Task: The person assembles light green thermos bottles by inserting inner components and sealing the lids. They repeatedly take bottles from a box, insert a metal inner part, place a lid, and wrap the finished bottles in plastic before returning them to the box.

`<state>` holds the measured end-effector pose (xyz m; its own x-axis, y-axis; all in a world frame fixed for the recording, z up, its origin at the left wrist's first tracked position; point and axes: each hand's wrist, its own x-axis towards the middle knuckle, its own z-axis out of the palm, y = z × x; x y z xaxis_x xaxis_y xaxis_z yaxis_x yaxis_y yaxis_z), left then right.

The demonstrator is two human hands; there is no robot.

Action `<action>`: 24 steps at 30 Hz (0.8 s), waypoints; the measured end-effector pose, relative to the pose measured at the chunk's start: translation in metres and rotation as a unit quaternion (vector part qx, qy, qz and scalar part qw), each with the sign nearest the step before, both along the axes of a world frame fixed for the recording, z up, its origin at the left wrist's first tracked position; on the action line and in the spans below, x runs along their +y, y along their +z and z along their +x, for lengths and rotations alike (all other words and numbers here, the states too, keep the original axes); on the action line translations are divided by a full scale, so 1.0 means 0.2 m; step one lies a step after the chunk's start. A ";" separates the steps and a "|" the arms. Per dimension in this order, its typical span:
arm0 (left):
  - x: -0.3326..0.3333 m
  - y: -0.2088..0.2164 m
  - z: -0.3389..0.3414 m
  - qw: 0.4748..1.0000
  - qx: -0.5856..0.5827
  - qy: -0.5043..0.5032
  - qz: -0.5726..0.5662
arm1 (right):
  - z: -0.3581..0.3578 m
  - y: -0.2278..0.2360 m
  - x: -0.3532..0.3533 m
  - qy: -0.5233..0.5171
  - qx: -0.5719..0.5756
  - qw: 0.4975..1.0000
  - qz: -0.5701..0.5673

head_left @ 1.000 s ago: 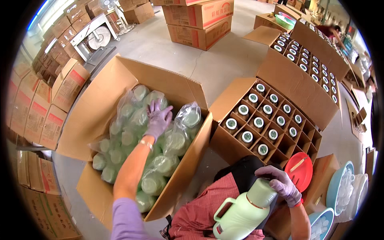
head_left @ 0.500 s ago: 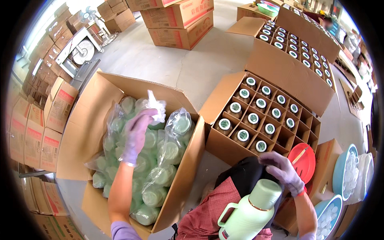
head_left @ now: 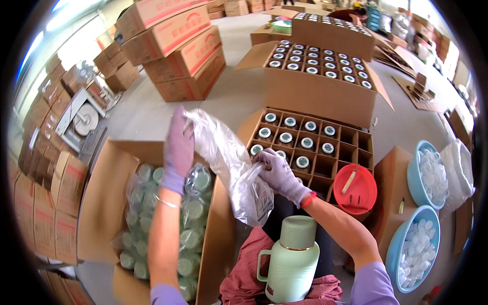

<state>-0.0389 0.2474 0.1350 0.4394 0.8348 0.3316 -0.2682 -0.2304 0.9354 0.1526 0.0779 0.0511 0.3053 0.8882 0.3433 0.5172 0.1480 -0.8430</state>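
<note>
Now, head view: the camera has tipped and turned, so everything sits differently in the picture.
Plastic bag: the clear bag [head_left: 223, 157] is out of the left carton [head_left: 96, 208] and stretched in the air between both hands, its lower end hanging just above the lap; half a second ago it was a crumpled bunch in one hand.
Left hand: the left hand [head_left: 179, 145] is raised over the carton's far edge, fingers clamped on the bag's upper end.
Right hand: the right hand [head_left: 279, 175] has left its place beside the flask and come across to the bag, fingers pinched together on its side.
Flask: the pale green flask [head_left: 292, 264] stands upright on the lap, handle to the left, top on. Neither hand touches it; both are now taken up with the bag.
Left carton: pale green pieces [head_left: 193, 211] lie inside, many in clear plastic.
Divided carton: beyond the right hand, this carton [head_left: 348, 152] has white-rimmed round tops in many compartments.
Right side: a red dish [head_left: 368, 185] holds a pale-handled tool; two blue tubs [head_left: 394, 256] hold clear and whitish pieces.
</note>
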 end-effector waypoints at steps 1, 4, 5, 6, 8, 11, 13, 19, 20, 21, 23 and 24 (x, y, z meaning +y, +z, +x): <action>-0.14 -0.06 0.05 0.997 0.054 0.022 0.050 | 0.05 -0.03 0.00 -0.006 0.106 0.994 -0.014; -0.58 -0.19 0.08 0.948 0.200 0.115 0.221 | 0.15 -0.03 -0.02 -0.064 0.184 0.981 -0.021; -0.74 -0.25 0.15 0.980 0.121 0.062 0.144 | 0.17 -0.02 -0.02 -0.073 0.156 0.985 0.002; -0.88 -0.32 0.20 0.998 0.045 0.008 0.048 | 0.16 -0.02 -0.06 -0.084 0.130 0.988 0.007; -0.87 -0.36 0.33 0.977 0.204 -0.058 0.012 | 0.20 -0.01 -0.13 -0.106 0.125 0.985 0.047; -0.84 -0.43 0.40 0.971 0.048 -0.097 -0.213 | 0.20 0.00 -0.22 -0.155 0.026 0.983 0.095; -0.85 -0.39 0.40 0.968 -0.025 -0.068 -0.242 | 0.21 -0.05 -0.29 -0.087 0.098 0.987 0.089; -0.89 -0.40 0.41 0.976 -0.011 -0.077 -0.204 | 0.24 -0.03 -0.50 0.225 0.462 0.858 0.018; -0.89 -0.40 0.41 0.968 -0.029 -0.079 -0.235 | 0.24 0.06 -0.55 0.272 0.514 0.810 0.069; -0.89 -0.40 0.41 0.972 -0.016 -0.075 -0.223 | 0.26 0.02 -0.55 0.233 0.518 0.821 0.062; -0.90 -0.41 0.39 0.974 -0.017 -0.094 -0.205 | 0.24 0.01 -0.55 0.162 0.354 0.921 0.038; -0.90 -0.42 0.38 0.975 -0.017 -0.102 -0.195 | 0.22 0.03 -0.55 0.125 0.266 0.955 0.026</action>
